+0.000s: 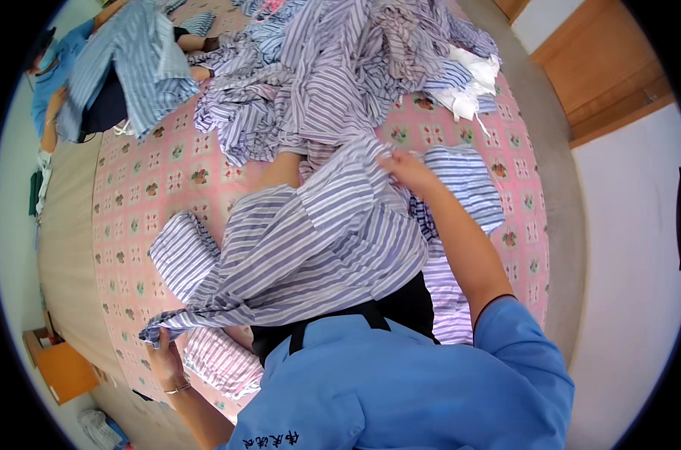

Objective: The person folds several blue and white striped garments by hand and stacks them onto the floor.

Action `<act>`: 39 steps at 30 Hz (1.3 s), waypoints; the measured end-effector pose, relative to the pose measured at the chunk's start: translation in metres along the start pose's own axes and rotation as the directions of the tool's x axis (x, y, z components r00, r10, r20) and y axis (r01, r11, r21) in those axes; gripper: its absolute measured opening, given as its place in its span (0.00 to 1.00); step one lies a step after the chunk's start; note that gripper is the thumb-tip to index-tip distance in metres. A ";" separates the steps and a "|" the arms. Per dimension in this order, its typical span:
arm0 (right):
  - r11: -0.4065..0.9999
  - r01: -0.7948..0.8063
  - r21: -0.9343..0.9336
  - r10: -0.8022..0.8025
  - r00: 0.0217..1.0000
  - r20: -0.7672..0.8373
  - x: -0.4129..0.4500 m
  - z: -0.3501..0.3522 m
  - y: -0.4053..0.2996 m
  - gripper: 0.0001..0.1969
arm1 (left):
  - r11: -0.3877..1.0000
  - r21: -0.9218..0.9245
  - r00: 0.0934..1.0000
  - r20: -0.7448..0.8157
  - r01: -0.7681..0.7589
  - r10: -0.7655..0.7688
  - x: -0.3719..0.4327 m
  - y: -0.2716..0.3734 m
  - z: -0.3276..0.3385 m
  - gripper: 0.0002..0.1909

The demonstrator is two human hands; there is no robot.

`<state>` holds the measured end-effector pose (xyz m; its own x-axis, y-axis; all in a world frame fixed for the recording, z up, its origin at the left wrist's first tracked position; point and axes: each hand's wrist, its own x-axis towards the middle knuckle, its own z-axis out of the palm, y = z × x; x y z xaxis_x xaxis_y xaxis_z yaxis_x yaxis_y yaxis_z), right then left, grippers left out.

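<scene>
A purple-grey and white striped garment (318,242) lies spread across my lap. My left hand (166,357) grips its bunched end at the lower left. My right hand (411,171) holds its upper right edge, slightly blurred. Beyond it is a large heap of loose striped clothes (329,101). Folded striped garments lie on both sides of me: a purple and white one (183,256) and a pink one (222,360) on the left, a blue one (464,185) and a purple one (447,304) on the right.
A pink patterned sheet (143,225) lies under the clothes. At the upper left another person (65,67) in blue, masked, holds up a blue striped garment (132,67). A white cloth (475,73) lies by the heap. Wooden doors (605,62) and a white wall stand at the right.
</scene>
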<state>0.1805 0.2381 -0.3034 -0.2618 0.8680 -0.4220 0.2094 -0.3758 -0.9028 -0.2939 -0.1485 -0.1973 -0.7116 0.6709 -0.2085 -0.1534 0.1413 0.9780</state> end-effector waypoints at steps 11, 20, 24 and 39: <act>0.993 0.109 -0.037 -0.115 0.959 -0.259 0.009 0.012 -0.011 0.16 | 1.000 -0.013 0.997 0.077 -0.024 0.025 -0.001 0.005 0.011 0.16; 0.588 0.028 -0.808 0.098 0.989 0.106 0.003 -0.052 -0.044 0.26 | 0.995 -0.009 0.995 -0.001 -0.101 0.101 0.007 0.007 0.003 0.15; 0.894 -0.078 -0.441 0.211 0.942 0.262 -0.032 -0.065 -0.016 0.19 | 0.996 0.030 0.996 -0.010 -0.089 0.089 0.008 0.002 -0.010 0.14; 0.962 -0.253 -0.099 0.269 0.944 0.194 -0.051 -0.045 0.065 0.16 | 0.995 0.027 0.996 0.006 -0.092 0.091 0.006 0.003 -0.003 0.15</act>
<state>0.2501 0.1847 -0.3366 -0.3736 0.6550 -0.6567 0.3615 -0.5492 -0.7534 -0.3013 -0.1462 -0.1954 -0.7185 0.6854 -0.1182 -0.0691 0.0988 0.9927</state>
